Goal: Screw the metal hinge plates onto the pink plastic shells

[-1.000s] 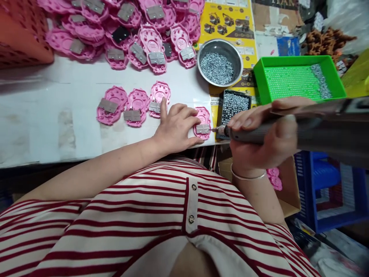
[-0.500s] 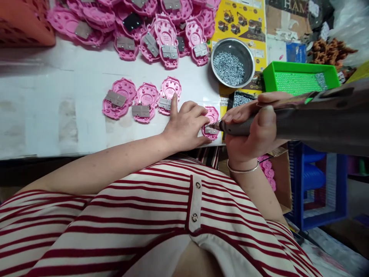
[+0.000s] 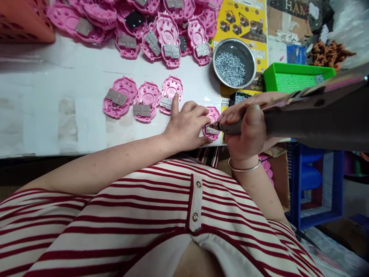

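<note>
At the table's front edge lies a pink plastic shell [image 3: 213, 114] with a grey plate screwed across its lower part. My left hand [image 3: 186, 125] grips this shell's left side between thumb and fingers, its index finger stretched toward another pink shell. Wrapped in my right hand [image 3: 248, 130] is a dark electric screwdriver [image 3: 314, 123], held almost level in view. Its bit meets the grey plate; the screw under the tip is too small to make out. Left of my left hand, three similar shells lie in a row, one of them a pink shell with a plate [image 3: 145, 96].
Behind is a heap of pink shells [image 3: 168, 36]. A steel bowl of screws [image 3: 216, 73], a small black tray of screws [image 3: 232, 99] and a green tray [image 3: 269, 79] stand at the right. An orange basket [image 3: 29, 23] occupies the far left corner; blue crates [image 3: 319, 223] stand below right.
My right hand and the screwdriver have shifted slightly left, the tool's rear tilting a little. My left hand keeps its grip on the shell. The whole view has moved slightly.
</note>
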Tool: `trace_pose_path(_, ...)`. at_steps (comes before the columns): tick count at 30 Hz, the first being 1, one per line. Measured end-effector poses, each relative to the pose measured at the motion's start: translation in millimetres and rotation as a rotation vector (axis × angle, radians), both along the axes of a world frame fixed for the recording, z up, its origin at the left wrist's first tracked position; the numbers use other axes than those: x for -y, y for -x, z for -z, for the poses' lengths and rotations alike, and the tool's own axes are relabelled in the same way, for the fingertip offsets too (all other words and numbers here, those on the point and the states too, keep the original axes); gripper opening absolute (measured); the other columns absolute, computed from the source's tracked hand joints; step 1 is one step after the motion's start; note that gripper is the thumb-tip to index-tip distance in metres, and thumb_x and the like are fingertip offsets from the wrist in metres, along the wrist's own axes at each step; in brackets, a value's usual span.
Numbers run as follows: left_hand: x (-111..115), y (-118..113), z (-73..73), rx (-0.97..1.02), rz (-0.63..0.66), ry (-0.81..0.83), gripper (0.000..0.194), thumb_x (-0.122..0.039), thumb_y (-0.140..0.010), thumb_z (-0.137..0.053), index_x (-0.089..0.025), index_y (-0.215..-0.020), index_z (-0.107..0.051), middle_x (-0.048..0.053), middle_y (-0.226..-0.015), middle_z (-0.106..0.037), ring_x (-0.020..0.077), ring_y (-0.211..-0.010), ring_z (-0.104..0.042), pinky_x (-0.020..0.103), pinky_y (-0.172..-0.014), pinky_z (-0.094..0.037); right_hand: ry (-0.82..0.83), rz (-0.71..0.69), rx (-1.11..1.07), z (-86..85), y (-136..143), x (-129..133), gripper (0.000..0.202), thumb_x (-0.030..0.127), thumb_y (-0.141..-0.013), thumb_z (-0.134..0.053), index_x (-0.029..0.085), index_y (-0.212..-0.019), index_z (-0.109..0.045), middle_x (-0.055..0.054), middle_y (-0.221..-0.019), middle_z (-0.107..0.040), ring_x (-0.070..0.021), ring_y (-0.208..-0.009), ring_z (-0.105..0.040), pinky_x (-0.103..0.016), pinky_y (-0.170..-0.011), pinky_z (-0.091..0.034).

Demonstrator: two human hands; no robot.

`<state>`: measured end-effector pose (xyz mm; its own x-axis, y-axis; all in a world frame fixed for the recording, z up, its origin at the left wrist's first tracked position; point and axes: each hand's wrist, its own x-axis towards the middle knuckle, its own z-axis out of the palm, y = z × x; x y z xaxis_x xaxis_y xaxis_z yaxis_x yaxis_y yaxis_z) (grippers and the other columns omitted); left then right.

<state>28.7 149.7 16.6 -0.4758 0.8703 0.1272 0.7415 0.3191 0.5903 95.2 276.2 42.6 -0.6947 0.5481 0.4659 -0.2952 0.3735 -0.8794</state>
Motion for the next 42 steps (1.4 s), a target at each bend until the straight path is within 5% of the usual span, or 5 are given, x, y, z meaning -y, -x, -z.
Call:
trace_pose_path(5,-1,0,0.4,-0.002,-0.005,-0.001,0.035,-0.046,-0.078,-0.077,-0.030,-0.108,-0.074,0.005,-0.126,-0.065,0.0360,-0.122,-0.047,0.075,-0.117,-0.004,0.028,-0.034,-0.245,1.4,4,4,0.016,0.045,-0.085,-0.064,0.030,-0.093,-0.063,0.009,-0.055,-0.044,-0.0077,-0.040,-0.043,-0.027,-0.043,-0.044)
trace_pose_path(13,3,4,6.4,-0.006,-0.010,-0.102,0.055,-0.056,-0.075,-0.080,-0.029,-0.120,-0.069,0.007,-0.143,-0.058,0.0365,-0.133,-0.042,0.067,-0.119,-0.011,0.102,-0.015,-0.407,-30.8,-7,11,0.019,0.036,-0.091,-0.046,0.027,-0.093,-0.063,0.009,-0.055,-0.043,-0.0050,-0.043,-0.044,-0.020,-0.044,-0.046)
trace_pose_path(17,4,5,8.7,0.011,0.020,-0.188,0.030,-0.052,-0.082,-0.075,-0.034,-0.105,-0.076,0.000,-0.141,-0.061,0.0334,-0.135,-0.042,0.063,-0.119,-0.013,0.128,-0.019,-0.375,-37.8,-15,13,0.021,0.038,-0.090,-0.043,0.027,-0.092,-0.061,0.008,-0.056,-0.040,-0.0051,-0.044,-0.046,-0.020,-0.044,-0.046)
trace_pose_path(33,9,2,5.0,-0.005,0.055,-0.214,0.020,-0.044,-0.086,-0.070,-0.028,-0.075,-0.075,-0.001,-0.134,-0.065,0.0311,-0.133,-0.045,0.062,-0.121,-0.012,0.066,-0.014,-0.307,-32.8,-23,11,0.018,0.051,-0.088,-0.053,0.036,-0.095,-0.060,0.008,-0.054,-0.027,-0.0059,-0.037,-0.038,-0.021,-0.039,-0.039)
trace_pose_path(42,7,0,4.8,-0.033,0.040,-0.167,0.020,-0.041,-0.088,-0.068,-0.025,-0.076,-0.073,0.001,-0.134,-0.064,0.0340,-0.133,-0.045,0.064,-0.120,-0.011,0.054,0.026,-0.308,-27.0,-19,15,0.019,0.051,-0.086,-0.057,0.036,-0.097,-0.064,0.009,-0.052,-0.041,-0.0075,-0.038,-0.042,-0.022,-0.037,-0.042)
